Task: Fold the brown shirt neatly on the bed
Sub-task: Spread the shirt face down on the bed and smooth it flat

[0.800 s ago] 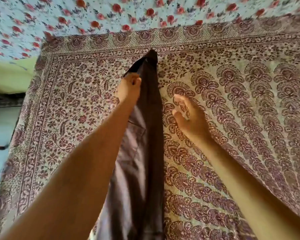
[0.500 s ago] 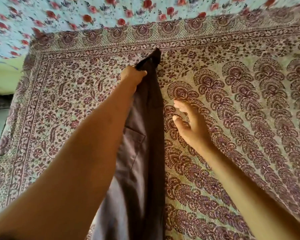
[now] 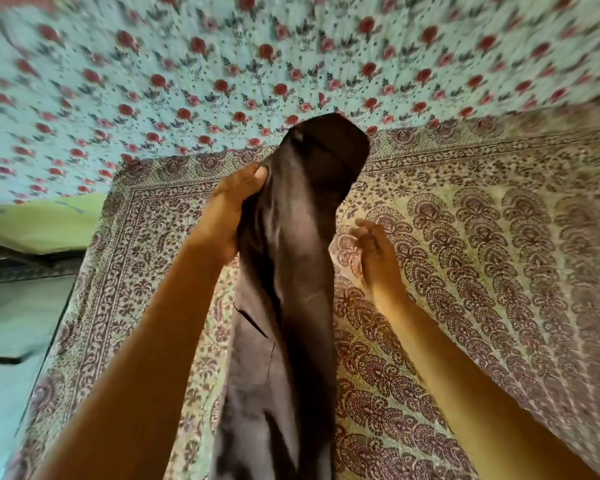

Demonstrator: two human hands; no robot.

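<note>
The left hand is clamped on the far end of the brown shirt, lifting that narrow strip off the patterned bedcover, probably to fold it nearward. The right hand, just right of the shirt, holds nothing, fingers loosely apart, seemingly ready to steady it.
</note>
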